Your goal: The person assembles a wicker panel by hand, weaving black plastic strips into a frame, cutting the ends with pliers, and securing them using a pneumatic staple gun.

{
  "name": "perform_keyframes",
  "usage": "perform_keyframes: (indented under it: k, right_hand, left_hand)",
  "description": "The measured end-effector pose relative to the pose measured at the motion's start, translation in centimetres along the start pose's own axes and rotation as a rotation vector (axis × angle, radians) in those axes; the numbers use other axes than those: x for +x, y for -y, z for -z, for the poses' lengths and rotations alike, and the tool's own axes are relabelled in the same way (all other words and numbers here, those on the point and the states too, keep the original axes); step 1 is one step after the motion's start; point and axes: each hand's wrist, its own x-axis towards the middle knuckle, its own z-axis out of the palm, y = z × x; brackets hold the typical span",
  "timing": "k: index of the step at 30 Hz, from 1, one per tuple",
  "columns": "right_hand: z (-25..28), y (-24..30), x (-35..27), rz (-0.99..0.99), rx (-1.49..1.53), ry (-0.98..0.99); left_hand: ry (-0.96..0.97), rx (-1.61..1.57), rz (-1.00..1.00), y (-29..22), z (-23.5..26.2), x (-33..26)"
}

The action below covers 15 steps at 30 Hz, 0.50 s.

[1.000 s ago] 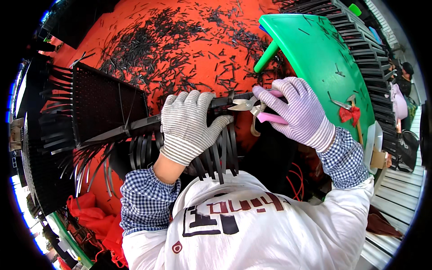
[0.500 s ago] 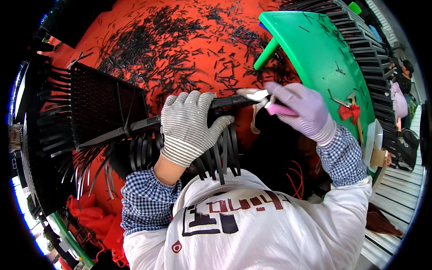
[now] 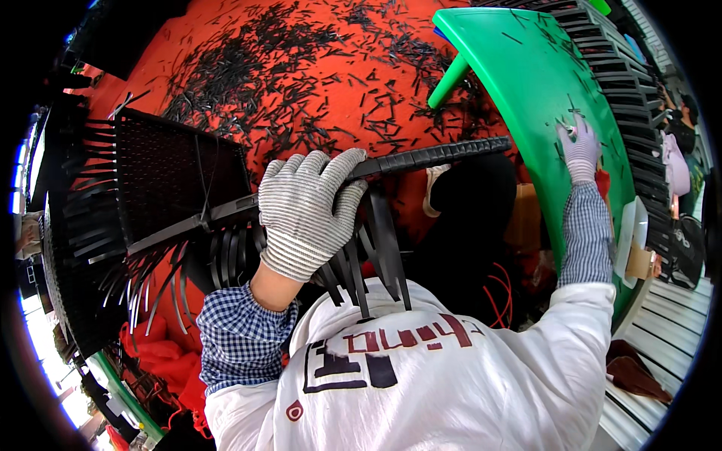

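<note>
My left hand point(image 3: 310, 207), in a grey-and-white striped glove, is closed around a long black bar wrapped in flat strips point(image 3: 436, 155). Its free end points right, over my dark-clad knee. Loose black strips point(image 3: 385, 244) hang below it. On the left, the bar runs along the edge of a black woven panel point(image 3: 169, 177). My right hand point(image 3: 580, 150), in a pale lilac glove, is stretched out over the green table point(image 3: 519, 83). Its thumb and fingers curl around a small shiny metal piece, whose kind I cannot make out. The pink-handled cutter is not visible.
Many short black strip offcuts point(image 3: 263, 68) litter the red floor point(image 3: 376, 45). A rack of black slatted pieces point(image 3: 624, 83) borders the table's far right side. A white container point(image 3: 632, 225) stands by the table's near end, and red cloth point(image 3: 169, 368) lies at lower left.
My right hand has left the bar's end, where it held a pink-handled cutter, and moved right to the table. My left hand still grips the bar, whose right end now shows uncovered.
</note>
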Motion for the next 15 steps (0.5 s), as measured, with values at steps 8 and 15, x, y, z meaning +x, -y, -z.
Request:
perform_keyframes:
  k: [8, 15]
  right_hand:
    - [17.8, 22.7, -11.7, 1.106, 0.813, -0.228]
    - [16.6, 24.9, -13.1, 1.073, 1.044, -0.050]
  left_hand:
    - [0.012, -0.131, 0.061, -0.9, 0.6, 0.5]
    - [0.099, -0.234, 0.141, -1.5, 0.8, 1.0]
